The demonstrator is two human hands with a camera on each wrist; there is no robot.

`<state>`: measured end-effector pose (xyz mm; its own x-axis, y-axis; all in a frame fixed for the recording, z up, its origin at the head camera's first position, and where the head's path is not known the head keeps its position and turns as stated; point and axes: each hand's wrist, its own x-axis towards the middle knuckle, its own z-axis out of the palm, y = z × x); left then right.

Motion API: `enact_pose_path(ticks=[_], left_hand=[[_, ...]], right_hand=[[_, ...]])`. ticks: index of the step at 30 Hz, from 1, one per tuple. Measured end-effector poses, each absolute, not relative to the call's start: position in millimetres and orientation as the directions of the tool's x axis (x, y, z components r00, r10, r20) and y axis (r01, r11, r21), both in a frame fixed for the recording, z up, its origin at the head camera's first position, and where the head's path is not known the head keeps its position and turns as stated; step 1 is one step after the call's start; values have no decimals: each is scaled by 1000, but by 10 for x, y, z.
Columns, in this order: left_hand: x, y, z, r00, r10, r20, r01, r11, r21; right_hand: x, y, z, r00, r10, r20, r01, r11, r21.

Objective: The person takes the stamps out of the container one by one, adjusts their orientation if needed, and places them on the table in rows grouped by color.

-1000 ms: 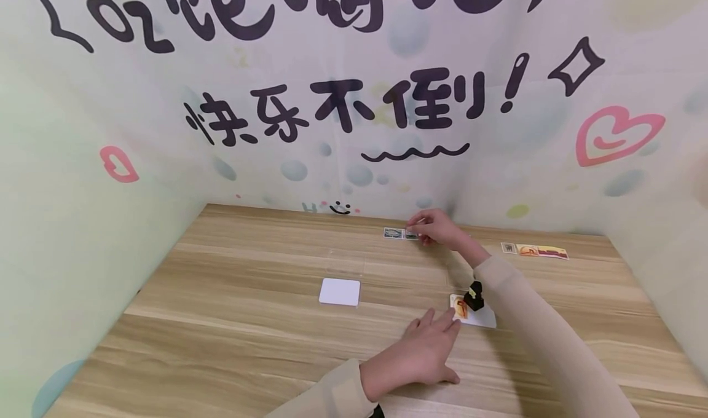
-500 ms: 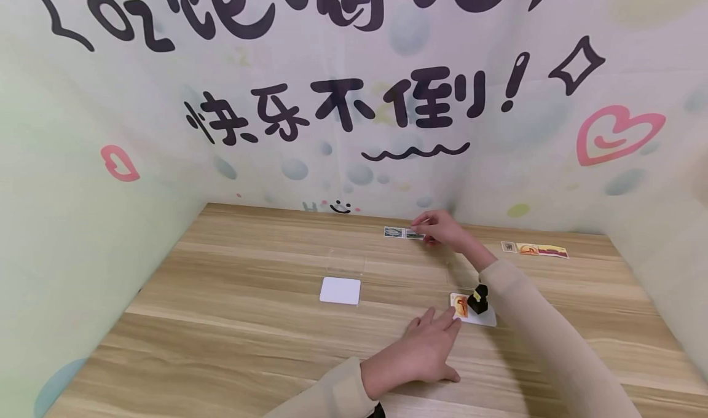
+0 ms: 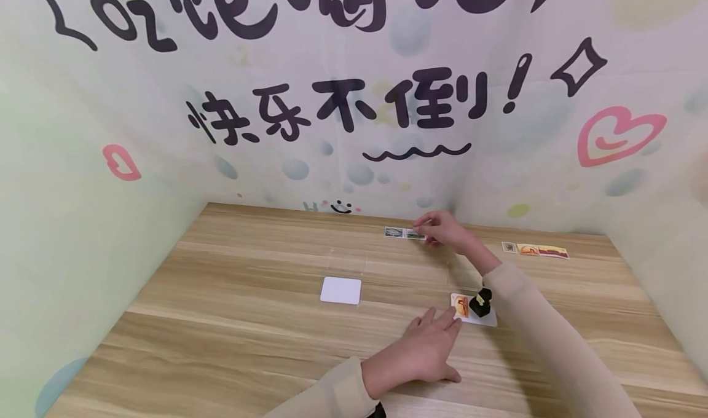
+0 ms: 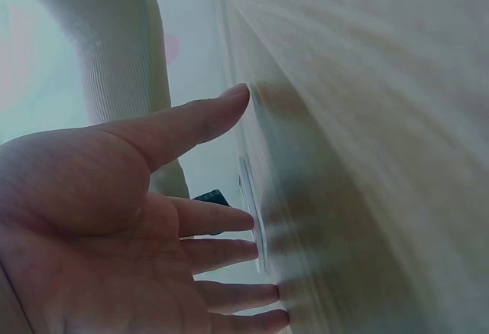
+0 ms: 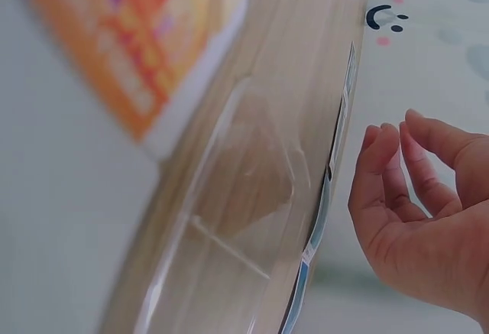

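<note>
My left hand (image 3: 417,349) lies palm down with its fingers spread. Its fingertips rest at the near edge of a white card (image 3: 485,319) bearing an orange printed stamp (image 3: 460,306). In the left wrist view the left hand (image 4: 145,219) has straight fingers at the tabletop. At the back my right hand (image 3: 445,230) hovers over the right end of a row of dark green and grey stamps (image 3: 394,232). The right wrist view has the right hand (image 5: 428,204) loosely curled, nothing between thumb and fingers, above the stamp strip (image 5: 321,219).
A blank white card (image 3: 340,290) lies left of centre, with a clear plastic piece (image 3: 346,263) behind it. Another clear plastic piece (image 5: 237,189) shows in the right wrist view. More stamps (image 3: 553,252) lie at back right. A printed backdrop (image 3: 332,178) stands behind the table.
My right hand has shifted slightly right along the stamp row, uncovering more of its right stamp. The left hand stays in place.
</note>
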<state>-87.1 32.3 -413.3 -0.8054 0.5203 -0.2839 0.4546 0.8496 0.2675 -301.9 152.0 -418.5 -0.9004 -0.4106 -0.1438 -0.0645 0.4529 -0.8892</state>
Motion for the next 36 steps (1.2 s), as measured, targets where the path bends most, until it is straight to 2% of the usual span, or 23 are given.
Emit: enact_pose_path(ticks=[18, 36], left_hand=[[-872, 336, -4116, -813, 503, -294, 434, 859, 271], [-880, 334, -4106, -820, 501, -276, 433, 859, 273]], right_hand=[[-2943, 1563, -4177, -898, -422, -123, -101, 470, -877], [-2843, 1617, -4153, -902, -407, -145, -80, 486, -870]])
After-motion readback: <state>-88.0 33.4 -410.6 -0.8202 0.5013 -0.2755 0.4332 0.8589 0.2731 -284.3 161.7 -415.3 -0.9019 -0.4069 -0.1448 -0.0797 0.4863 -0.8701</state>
